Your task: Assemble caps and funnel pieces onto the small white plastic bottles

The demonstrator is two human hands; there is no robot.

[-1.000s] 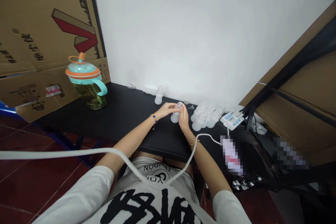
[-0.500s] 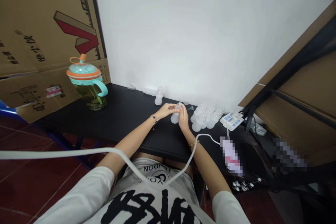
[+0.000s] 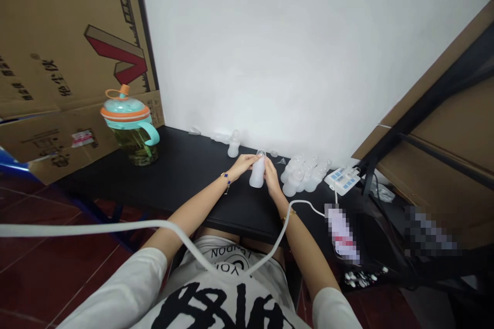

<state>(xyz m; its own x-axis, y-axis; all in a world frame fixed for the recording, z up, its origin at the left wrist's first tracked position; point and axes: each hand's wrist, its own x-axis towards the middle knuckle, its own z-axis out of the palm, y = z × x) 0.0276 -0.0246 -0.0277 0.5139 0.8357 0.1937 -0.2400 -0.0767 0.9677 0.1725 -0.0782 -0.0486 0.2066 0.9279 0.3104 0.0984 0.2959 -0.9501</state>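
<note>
Between my hands stands a translucent white bottle (image 3: 257, 173) with a clear domed top, tilted slightly. My left hand (image 3: 244, 163) grips its upper part from the left, fingers near the dome. On the other side, my right hand (image 3: 271, 175) is closed round the bottle's upper right. Just right of my right hand, several similar bottles (image 3: 303, 175) are grouped together on the black table (image 3: 185, 180). Another such bottle (image 3: 233, 145) stands upright by the wall, left of my hands. Small clear pieces (image 3: 274, 153) lie behind the held bottle.
A large jug (image 3: 133, 136) with an orange and turquoise lid stands at the left, before cardboard boxes (image 3: 54, 77). To the right are a white power strip (image 3: 342, 180) and a blurred-out phone-like object (image 3: 341, 234). A white cable (image 3: 162, 223) crosses in front of my body.
My hands have shifted slightly on the bottle; its body now shows more fully between them and sits a little lower. The view has tilted slightly.
</note>
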